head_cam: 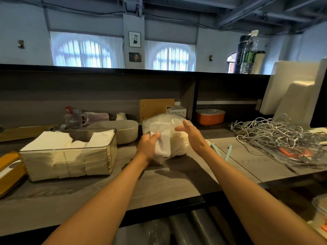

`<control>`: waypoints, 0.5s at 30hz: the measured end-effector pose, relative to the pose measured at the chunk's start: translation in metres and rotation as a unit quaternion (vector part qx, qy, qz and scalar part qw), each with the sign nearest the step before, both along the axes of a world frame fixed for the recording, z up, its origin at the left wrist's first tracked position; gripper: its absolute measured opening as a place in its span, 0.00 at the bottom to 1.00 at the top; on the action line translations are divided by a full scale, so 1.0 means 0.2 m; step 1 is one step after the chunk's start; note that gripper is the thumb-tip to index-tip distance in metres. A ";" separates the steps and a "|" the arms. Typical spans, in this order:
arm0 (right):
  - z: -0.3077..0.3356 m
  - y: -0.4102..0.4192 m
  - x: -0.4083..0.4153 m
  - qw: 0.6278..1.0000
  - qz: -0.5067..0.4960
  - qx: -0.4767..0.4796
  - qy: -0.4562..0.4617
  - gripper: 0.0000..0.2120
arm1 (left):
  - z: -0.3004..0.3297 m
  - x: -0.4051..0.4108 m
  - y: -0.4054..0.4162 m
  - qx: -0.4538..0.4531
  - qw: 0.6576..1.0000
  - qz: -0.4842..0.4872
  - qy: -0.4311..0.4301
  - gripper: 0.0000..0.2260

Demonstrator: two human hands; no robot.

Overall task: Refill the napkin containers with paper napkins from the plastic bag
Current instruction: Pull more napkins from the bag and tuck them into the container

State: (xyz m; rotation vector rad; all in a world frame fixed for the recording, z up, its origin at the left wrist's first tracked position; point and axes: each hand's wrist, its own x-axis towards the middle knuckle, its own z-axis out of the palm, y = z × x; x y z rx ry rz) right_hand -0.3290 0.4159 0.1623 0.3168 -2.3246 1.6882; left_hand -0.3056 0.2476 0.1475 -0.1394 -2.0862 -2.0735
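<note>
A clear plastic bag (177,144) full of white napkins stands on the grey counter (159,188) at the middle. My left hand (147,147) grips a small stack of white napkins (161,139) in front of the bag. Just right of that stack, my right hand (192,136) is held against the bag's side with straight fingers. To the left sits a clear rectangular napkin container (70,161), packed with napkins up to its rim.
A grey oval tub (123,129) stands behind the container, and a yellow-and-white lid (10,172) lies at far left. A tangle of grey cables (279,135) covers the right side. An orange box (209,116), a glass mug (74,119) and a white monitor (297,92) stand at the back.
</note>
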 end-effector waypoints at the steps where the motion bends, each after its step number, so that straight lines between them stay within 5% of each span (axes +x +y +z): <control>1: -0.01 0.00 -0.03 1.000 0.010 0.011 -0.001 0.21 | -0.01 -0.03 0.00 0.000 1.000 0.003 -0.004 0.06; 7: -0.11 0.04 -0.10 0.970 0.058 0.236 -0.009 0.26 | -0.05 -0.12 -0.04 0.120 0.992 0.019 -0.042 0.07; 12: -0.12 0.07 -0.12 0.929 -0.006 0.369 0.033 0.34 | -0.05 -0.12 -0.06 0.150 0.987 0.019 -0.055 0.06; 15: -0.12 0.05 -0.11 0.917 -0.036 0.392 0.057 0.30 | -0.05 -0.11 -0.07 0.163 0.985 0.034 -0.051 0.08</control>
